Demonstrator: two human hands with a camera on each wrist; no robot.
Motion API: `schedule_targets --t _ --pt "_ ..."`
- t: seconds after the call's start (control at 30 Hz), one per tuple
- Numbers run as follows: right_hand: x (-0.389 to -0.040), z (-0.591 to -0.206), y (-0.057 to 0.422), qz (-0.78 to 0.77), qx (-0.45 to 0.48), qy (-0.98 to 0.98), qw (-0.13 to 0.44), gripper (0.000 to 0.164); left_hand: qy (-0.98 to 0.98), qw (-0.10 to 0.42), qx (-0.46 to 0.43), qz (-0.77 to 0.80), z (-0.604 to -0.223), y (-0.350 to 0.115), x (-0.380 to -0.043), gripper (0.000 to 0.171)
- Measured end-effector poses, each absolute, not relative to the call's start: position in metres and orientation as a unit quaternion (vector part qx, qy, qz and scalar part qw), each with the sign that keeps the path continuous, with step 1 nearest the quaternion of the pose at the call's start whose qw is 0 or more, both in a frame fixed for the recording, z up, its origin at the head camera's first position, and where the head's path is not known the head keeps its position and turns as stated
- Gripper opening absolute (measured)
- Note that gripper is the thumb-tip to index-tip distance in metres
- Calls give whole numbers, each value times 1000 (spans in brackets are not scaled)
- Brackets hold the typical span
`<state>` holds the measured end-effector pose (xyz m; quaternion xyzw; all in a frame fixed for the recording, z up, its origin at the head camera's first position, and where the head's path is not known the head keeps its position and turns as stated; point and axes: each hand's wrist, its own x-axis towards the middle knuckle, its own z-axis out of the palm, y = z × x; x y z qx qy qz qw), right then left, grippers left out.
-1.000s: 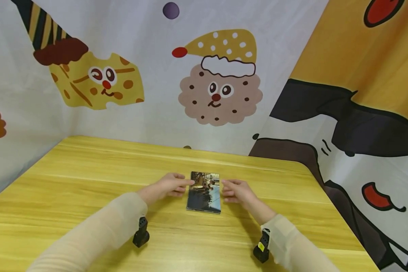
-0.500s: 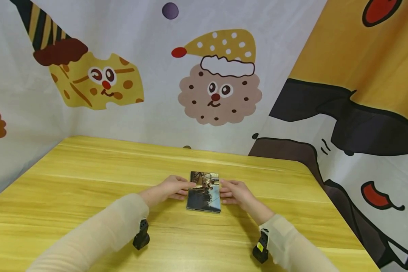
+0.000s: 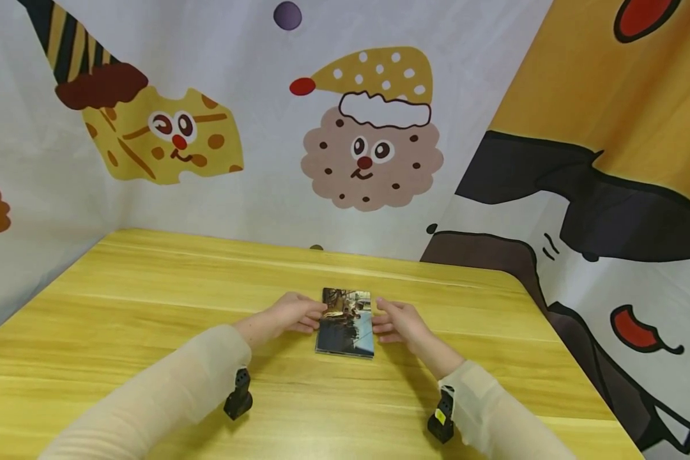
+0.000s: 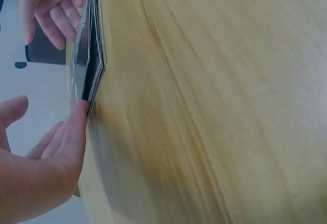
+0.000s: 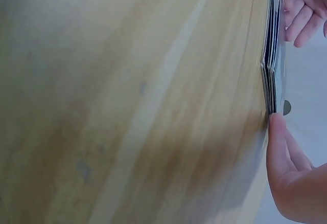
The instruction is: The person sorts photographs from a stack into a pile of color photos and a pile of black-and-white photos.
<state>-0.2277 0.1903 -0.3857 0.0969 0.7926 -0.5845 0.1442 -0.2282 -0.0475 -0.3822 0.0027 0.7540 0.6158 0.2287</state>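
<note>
A small stack of photo cards point(image 3: 347, 322) lies on the wooden table, its top card printed with a dark, blue and brown scene. From the side, both wrist views show several thin layers point(image 4: 93, 45) with a slight bend in them. My left hand point(image 3: 292, 312) is at the stack's left edge, fingers extended, and one finger touches its side in the left wrist view. On the opposite edge is my right hand point(image 3: 400, 322), thumb raised, with relaxed fingertips point(image 5: 276, 119) against the layers. Neither hand is wrapped round the stack.
The yellow wood-grain table point(image 3: 167, 275) runs back to a white fabric wall point(image 3: 264, 211) printed with cartoon food figures. Black wrist cameras point(image 3: 239, 395) hang below both cream sleeves point(image 3: 167, 383), close over the table.
My left thumb was over the stack's top and has drawn back to its left edge. The right thumb has lifted away from the card edge. The stack stays in about the same place.
</note>
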Motion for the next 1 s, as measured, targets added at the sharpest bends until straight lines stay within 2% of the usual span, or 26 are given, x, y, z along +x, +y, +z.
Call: schedule_targets --t 0.37,0.53,1.0 --pt "-229 -379 190 -583 95 795 136 53 769 206 -8 605 -382 -44 -231 44" --pt "-230 -380 189 -597 96 787 122 45 755 191 -10 627 -386 -43 -230 41" --pt "-229 -380 183 -613 110 774 115 41 713 194 -48 672 -387 -36 -234 44"
